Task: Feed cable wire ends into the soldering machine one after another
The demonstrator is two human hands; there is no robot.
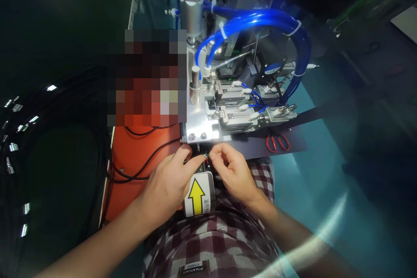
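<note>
Thin wires [207, 160] between left hand [167, 178] and right hand [236, 174], both hands partly curled, grip unclear.

Single downward view from head height
The hands [208, 169] are seen from above, close and low in the centre; the machine [234, 108] is faced beyond them, and the checked shirt [208, 243] is caught at the bottom edge.

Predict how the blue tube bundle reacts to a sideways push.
Likely springy rather than floppy: the blue tube bundle holds an arch above the machine. It would probably shift as one, since white ties cinch it. Its glossy surface suggests it may feel slippery.
</note>
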